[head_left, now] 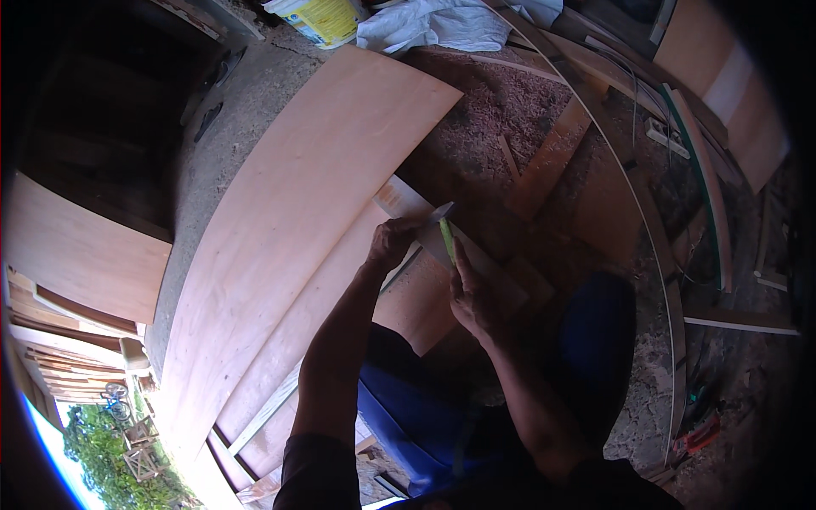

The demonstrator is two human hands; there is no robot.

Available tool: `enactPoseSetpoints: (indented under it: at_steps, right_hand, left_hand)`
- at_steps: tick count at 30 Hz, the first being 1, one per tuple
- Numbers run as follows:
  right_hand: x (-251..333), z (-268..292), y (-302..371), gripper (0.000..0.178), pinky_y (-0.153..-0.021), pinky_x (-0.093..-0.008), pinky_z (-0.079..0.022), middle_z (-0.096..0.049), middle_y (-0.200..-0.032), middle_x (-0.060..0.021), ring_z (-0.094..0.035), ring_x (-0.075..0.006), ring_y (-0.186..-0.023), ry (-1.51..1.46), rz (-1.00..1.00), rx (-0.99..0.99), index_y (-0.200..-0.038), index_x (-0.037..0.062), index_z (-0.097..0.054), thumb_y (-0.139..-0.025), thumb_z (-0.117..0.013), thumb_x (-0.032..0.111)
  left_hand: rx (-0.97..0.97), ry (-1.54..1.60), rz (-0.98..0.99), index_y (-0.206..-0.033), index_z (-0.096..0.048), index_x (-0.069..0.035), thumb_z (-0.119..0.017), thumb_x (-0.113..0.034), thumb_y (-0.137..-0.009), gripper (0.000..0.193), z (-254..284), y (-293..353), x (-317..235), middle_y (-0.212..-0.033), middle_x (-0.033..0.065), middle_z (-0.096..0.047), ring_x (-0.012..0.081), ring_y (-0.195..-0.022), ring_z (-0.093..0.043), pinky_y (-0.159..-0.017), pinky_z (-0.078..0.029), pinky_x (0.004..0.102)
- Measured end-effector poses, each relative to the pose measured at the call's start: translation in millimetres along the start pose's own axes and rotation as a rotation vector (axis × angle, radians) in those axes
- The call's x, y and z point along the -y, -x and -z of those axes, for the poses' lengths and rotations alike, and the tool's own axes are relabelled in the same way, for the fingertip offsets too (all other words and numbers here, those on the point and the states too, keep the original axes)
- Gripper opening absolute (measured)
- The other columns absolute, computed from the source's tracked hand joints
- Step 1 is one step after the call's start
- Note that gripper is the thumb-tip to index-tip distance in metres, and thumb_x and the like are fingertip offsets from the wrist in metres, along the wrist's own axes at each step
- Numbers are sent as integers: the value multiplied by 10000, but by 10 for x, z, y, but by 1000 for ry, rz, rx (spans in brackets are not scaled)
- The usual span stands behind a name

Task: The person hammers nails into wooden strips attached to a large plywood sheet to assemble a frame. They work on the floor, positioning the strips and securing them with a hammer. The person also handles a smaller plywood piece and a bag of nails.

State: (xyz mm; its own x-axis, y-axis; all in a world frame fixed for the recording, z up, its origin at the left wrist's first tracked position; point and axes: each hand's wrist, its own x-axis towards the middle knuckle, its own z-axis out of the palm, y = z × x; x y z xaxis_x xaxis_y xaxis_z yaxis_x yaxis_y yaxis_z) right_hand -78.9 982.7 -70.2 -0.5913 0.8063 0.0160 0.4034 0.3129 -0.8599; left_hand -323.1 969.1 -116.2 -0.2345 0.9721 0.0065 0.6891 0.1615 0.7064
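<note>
My right hand (473,299) is closed around the green handle of a hammer (447,234); its grey metal head is at the far end, close to my left fingers. My left hand (393,241) is bent with its fingertips pressed together beside the hammer head; whatever they hold is hidden or too small to name. Below both hands lies a narrow pale board (484,270), set crosswise to a large plywood sheet (314,153). The sheet stretches from the upper middle down to the lower left, its edge beside my left hand.
A long thin curved-looking strip (633,187) runs down the right side. Wood offcuts (557,157) and shavings cover the floor beyond. A yellow-and-white bucket (319,19) and a white sack (438,25) stand at the top. A power strip (666,138) lies at right, a red-handled tool (702,433) lower right.
</note>
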Motion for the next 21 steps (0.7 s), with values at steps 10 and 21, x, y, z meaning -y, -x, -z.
enactPoseSetpoints:
  at_steps: [10, 21]
  right_hand:
    - [-64, 9, -153, 739, -684, -480, -524, -633, -831, -225, -661, -398, -792, -60, 3, 69, -1576, 163, -211, -933, -544, 12]
    - [150, 154, -197, 645, -774, -508, -537, -669, -1055, -261, -656, -444, -953, -91, 86, -103, -1570, 196, -203, -997, -490, 120]
  left_hand:
    - [14, -13, 98, -1072, -727, -58, -688, -59, -853, 222, 28, -27, -112, -1018, 152, -716, 303, -1002, -677, -898, -532, 373]
    - [46, -52, 15, -1081, -728, -61, -688, -106, -876, 213, 38, -83, -63, -995, 132, -724, 284, -937, -707, -850, -556, 367]
